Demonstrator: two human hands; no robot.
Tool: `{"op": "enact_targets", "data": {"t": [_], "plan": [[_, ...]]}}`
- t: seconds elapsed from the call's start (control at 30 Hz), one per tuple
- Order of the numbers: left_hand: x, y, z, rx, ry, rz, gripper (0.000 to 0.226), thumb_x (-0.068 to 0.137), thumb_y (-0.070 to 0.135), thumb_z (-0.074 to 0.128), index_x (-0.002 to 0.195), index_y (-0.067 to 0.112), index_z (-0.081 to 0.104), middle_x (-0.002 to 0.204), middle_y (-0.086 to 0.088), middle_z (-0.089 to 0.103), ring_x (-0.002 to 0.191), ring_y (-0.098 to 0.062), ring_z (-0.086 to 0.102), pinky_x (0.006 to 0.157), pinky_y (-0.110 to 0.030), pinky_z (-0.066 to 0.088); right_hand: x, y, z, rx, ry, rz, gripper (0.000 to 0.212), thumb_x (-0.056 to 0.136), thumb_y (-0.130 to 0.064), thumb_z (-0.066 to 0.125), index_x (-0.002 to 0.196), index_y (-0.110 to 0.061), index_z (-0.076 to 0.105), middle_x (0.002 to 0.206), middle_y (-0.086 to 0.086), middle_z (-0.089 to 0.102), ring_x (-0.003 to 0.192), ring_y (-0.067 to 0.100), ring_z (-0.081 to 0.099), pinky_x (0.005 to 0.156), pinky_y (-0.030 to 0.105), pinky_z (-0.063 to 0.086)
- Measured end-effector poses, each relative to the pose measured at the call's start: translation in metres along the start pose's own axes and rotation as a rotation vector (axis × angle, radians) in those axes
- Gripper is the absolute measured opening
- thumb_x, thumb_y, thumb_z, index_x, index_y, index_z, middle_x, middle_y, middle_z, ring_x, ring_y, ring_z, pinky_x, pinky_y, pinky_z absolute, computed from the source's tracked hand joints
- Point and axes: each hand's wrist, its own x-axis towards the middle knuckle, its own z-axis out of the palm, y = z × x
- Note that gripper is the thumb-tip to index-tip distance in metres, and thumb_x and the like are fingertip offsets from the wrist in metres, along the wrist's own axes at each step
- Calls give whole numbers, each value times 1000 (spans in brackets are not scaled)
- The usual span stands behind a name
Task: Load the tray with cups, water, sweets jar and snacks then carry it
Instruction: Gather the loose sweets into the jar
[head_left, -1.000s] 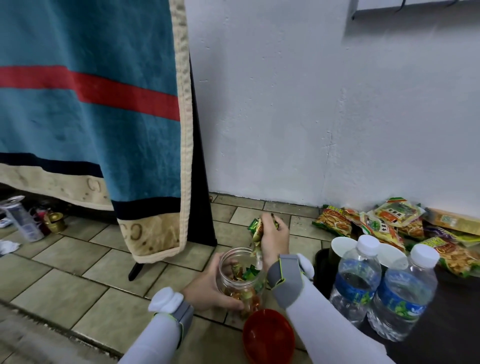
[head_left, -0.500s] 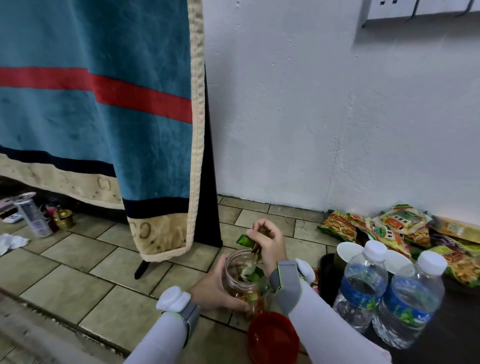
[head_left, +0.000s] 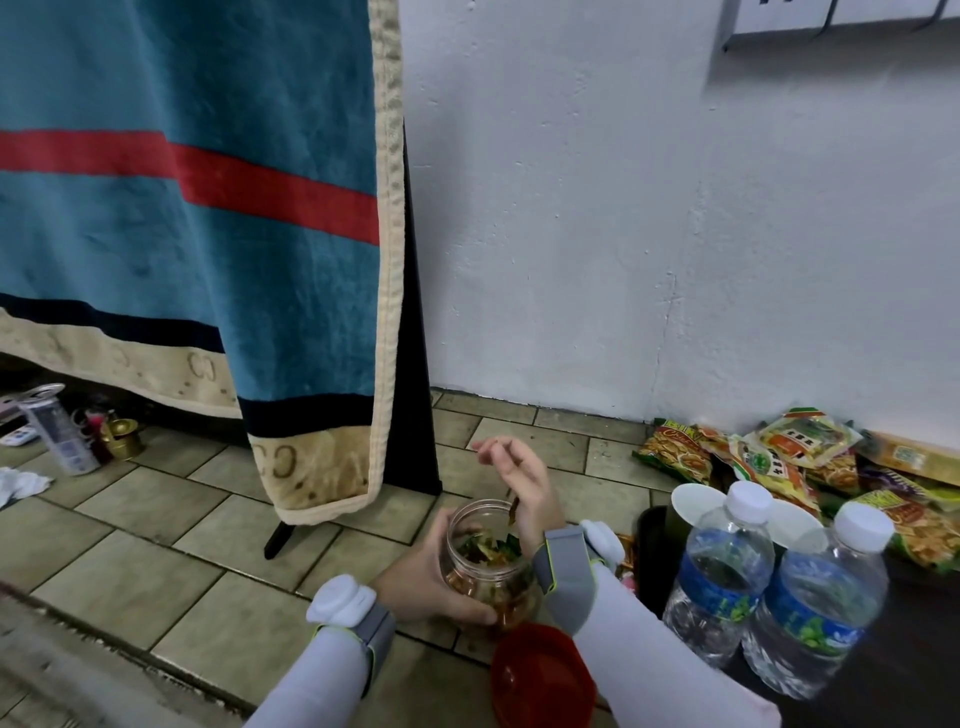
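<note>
Beige floor tiles (head_left: 156, 499) run up to a white plastered wall (head_left: 623, 234), and a teal towel with a red stripe and cream border (head_left: 208, 218) hangs over a black stand on the left side of the view. Low in the frame, the left hand (head_left: 426, 577) wraps its fingers (head_left: 470, 616) around the clear round plastic sweets jar (head_left: 488, 566), thumb on the far side near the rim, holding it upright just above the tiles. That jar is uncapped and partly filled with wrapped sweets. Directly over its mouth hovers the right hand (head_left: 524, 488), fingers loosely spread and curled, gripping nothing that can be made out; a small dark scrap shows just under the palm at the rim. Below the left fingers lies a red round plastic lid (head_left: 543, 675) on the floor. Right of the right wrist stand two clear plastic water bottles with white caps and blue labels (head_left: 769, 582) on a dark tray (head_left: 914, 675), with white cups (head_left: 693, 506) just behind them. Beyond those, against the wall, lie colourful snack packets (head_left: 769, 462).
</note>
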Motion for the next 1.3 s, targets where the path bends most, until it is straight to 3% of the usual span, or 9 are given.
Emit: {"op": "enact_targets", "data": {"t": [0.1, 0.3, 0.4, 0.5, 0.6, 0.73, 0.87, 1.13, 1.3], "plan": [[-1, 4, 2, 13, 13, 1, 121, 45, 25, 94, 141, 18, 21, 137, 8, 49, 125, 6, 47, 111, -23, 37, -1, 5, 4, -332, 42, -11, 52, 59, -51, 66, 106, -42, 45, 117, -8, 43, 111, 12, 44, 100, 26, 36], [0, 7, 4, 6, 16, -10, 125, 39, 39, 91, 135, 27, 11, 119, 28, 42, 96, 35, 45, 81, 4, 39, -6, 3, 16, -937, 76, 54, 97, 45, -62, 76, 129, -36, 36, 136, -3, 29, 126, 19, 35, 101, 43, 37], [1, 1, 3, 11, 4, 10, 120, 47, 26, 93, 137, 27, 14, 129, 24, 43, 111, 27, 44, 92, -1, 39, -6, -1, 18, -809, 194, 4, 74, 56, -68, 58, 120, -33, 48, 129, -3, 41, 122, 18, 43, 97, 42, 41], [0, -1, 1, 36, 19, 5, 127, 39, 39, 94, 141, 25, 20, 136, 12, 49, 125, 5, 47, 106, -14, 38, 0, -2, -3, -638, 382, -15, 34, 78, -45, 58, 103, -22, 62, 116, 0, 57, 113, 21, 52, 95, 40, 43], [0, 0, -1, 53, 11, 9, 106, 48, 21, 94, 130, 36, 28, 136, 10, 48, 123, 12, 46, 97, -3, 37, -5, 18, -44, -723, 465, 128, 15, 88, -21, 56, 100, -17, 64, 113, 7, 62, 110, 28, 54, 96, 42, 42], [2, 0, -3, 40, 0, 29, 101, 54, 7, 91, 128, 34, 28, 134, 9, 47, 119, 17, 45, 92, 1, 36, -37, 63, -75, -1197, 291, 401, 32, 87, -26, 50, 118, -21, 58, 128, 10, 53, 122, 31, 45, 101, 39, 35], [4, 0, -2, 39, 3, 40, 100, 53, 7, 91, 127, 33, 30, 132, 7, 49, 120, 12, 48, 94, -2, 38, -49, 82, -76, -1329, 139, 498, 50, 90, -41, 32, 137, -24, 41, 152, 10, 28, 142, 33, 20, 114, 43, 19], [1, 1, -1, 23, 3, 40, 103, 53, 8, 91, 133, 26, 30, 128, 9, 54, 118, 10, 51, 96, -4, 39, -32, 79, -77, -1361, -5, 104, 41, 81, -46, 40, 110, -29, 63, 126, 1, 59, 123, 31, 51, 100, 55, 35], [4, 0, -3, 21, -9, 27, 107, 52, 12, 92, 133, 29, 24, 131, 12, 52, 118, 15, 48, 96, -1, 35, -20, 86, -90, -1410, -275, 314, 90, 61, -74, 3, 143, -42, 23, 159, -10, 2, 147, 26, -4, 112, 58, 8]]}}
